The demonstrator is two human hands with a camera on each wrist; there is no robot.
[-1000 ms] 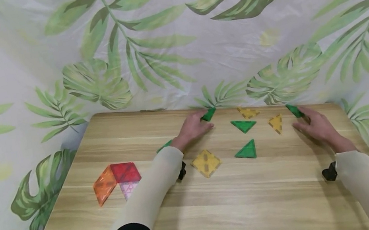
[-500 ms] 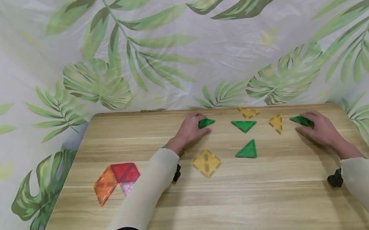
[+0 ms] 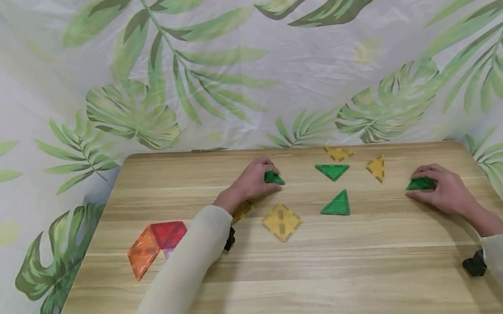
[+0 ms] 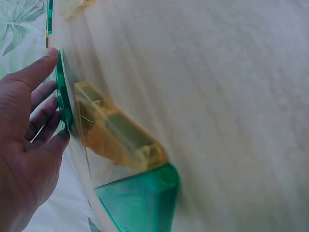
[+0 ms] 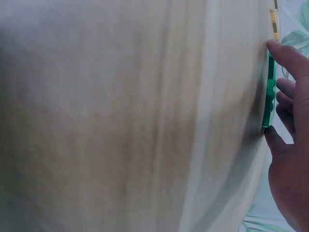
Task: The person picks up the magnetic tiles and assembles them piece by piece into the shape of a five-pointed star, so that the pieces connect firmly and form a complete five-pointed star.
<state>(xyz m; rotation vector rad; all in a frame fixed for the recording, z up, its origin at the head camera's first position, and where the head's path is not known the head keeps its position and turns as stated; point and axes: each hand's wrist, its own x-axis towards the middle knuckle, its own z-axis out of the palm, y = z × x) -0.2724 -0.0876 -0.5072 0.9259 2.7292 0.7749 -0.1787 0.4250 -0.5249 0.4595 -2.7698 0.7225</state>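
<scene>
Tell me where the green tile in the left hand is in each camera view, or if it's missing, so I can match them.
Head: the green tile is just right of and slightly below the middle, in the left hand.
Left wrist: the green tile is toward the left edge, seen edge-on.
Right wrist: not in it; another green tile shows there.
Shared landmark: the wooden table.
</scene>
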